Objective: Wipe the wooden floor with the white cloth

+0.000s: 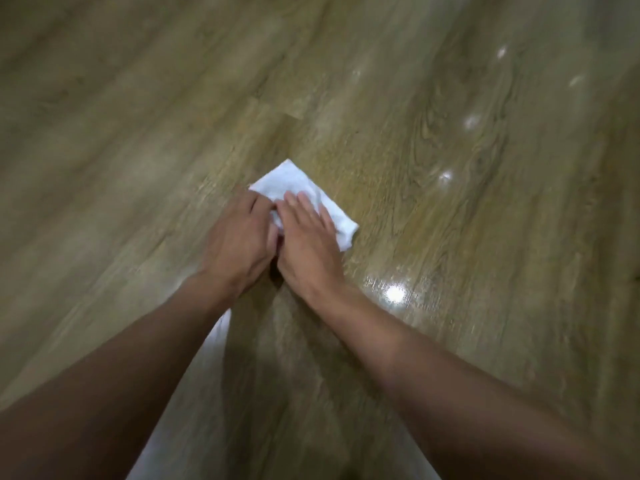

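A folded white cloth (292,183) lies flat on the wooden floor (450,168) in the middle of the view. My right hand (308,242) presses on the cloth's near half with straight fingers laid flat. My left hand (239,240) sits beside it on the cloth's left near edge, its fingers bent down onto the fabric so their tips are hidden. Both hands touch each other at the thumbs. The cloth's far corner and right corner stick out beyond the fingers.
Glossy wood-grain planks run diagonally across the whole view, with bright light reflections (394,293) to the right of my right wrist. A pale strip (211,344) shows between my forearms near the bottom.
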The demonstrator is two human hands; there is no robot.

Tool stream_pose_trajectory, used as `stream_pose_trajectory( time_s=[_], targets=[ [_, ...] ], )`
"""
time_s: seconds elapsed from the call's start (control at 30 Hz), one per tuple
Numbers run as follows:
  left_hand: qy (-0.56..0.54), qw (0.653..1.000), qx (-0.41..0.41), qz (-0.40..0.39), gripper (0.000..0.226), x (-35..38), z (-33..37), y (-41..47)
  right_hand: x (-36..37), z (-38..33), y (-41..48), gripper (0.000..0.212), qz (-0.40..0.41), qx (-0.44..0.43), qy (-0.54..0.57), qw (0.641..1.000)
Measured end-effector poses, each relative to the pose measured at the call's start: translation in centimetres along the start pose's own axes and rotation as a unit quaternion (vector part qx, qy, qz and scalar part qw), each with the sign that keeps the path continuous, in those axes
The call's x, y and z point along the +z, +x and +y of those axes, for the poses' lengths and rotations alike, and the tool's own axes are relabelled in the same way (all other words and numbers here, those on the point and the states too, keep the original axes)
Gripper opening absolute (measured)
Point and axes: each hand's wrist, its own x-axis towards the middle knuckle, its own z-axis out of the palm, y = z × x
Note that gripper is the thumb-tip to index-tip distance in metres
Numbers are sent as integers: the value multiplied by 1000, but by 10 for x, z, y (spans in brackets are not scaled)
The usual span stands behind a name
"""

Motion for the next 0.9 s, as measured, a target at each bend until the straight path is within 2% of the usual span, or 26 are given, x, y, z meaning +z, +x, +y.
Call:
stream_pose_trajectory(
  time_s=[0.17, 0.27, 0.33, 0.43, 0.53, 0.63, 0.73, 0.83, 0.9],
  targets=[
    [-15, 998, 39, -37, 36, -16, -7, -89, 1, -9, -80, 56, -53, -140, -40, 988],
    [3, 998, 38, -42, 37, -18, -14, -73, -6, 14, -42, 62, -99, -218, -64, 969],
    [10, 999, -8, -32, 35, -15, -22, -38, -10, 21, 12, 60, -106, -204, -52, 972],
    [-1, 997, -70, -32, 35, -16, -36, 17, -11, 16, 80, 56, -80, -114, 10, 990],
    [-8, 997, -75, -21, 32, -21, -41, 30, -1, -2, 84, 52, -43, -75, 27, 996],
    [-28, 997, -74, 10, 27, -22, -46, -11, 14, -18, 26, 50, -11, -102, 32, 994],
    [-63, 997, -53, 1, 36, -27, -51, -58, 23, -25, -22, 54, -20, -164, -12, 986],
    [-49, 997, -55, -1, 39, -26, -65, -45, 18, -11, 14, 54, -55, -230, -31, 971],
    [-38, 996, -78, 8, 33, -26, -78, -11, 14, -11, 62, 57, -70, -207, -8, 976]
  ],
)
